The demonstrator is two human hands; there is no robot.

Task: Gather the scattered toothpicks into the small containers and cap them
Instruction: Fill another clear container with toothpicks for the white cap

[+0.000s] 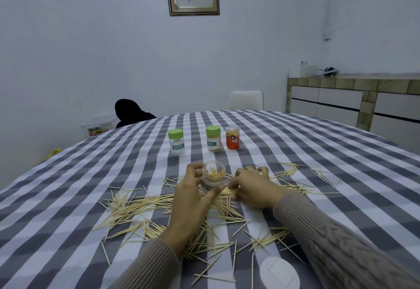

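a small clear plastic container without a cap [213, 176] is held by the left hand [193, 194], whose fingers and thumb are curled round its wall; it is tilted with its open mouth toward the camera. a bundle of pale wooden toothpicks is seen inside it, filling part of the mouth. the right hand [251, 186] is lowered just beside the container, its fingers bent down onto the thin pale wooden toothpicks scattered on the cloth [141, 207]; whether any are pinched cannot be told. both wrists are covered by beige knitted sleeves [336, 241].

the scattered toothpicks are spread across the near half of the grey-and-white checked counter [318, 152], thickest under and between the hands, with looser strays toward the right and the near edge.

farther back, three capped containers stand upright in a row. a clear container with a green cap and a "toothpick" label [176, 141] appears to hold none. a second green-capped clear container [213, 138], well apart to its right, is packed with toothpicks. an orange-labelled container with a clear cap [232, 137] stands just beside it and also shows toothpicks in its upper part.

a flat white oval object [278, 275] lies on the counter near its front edge.
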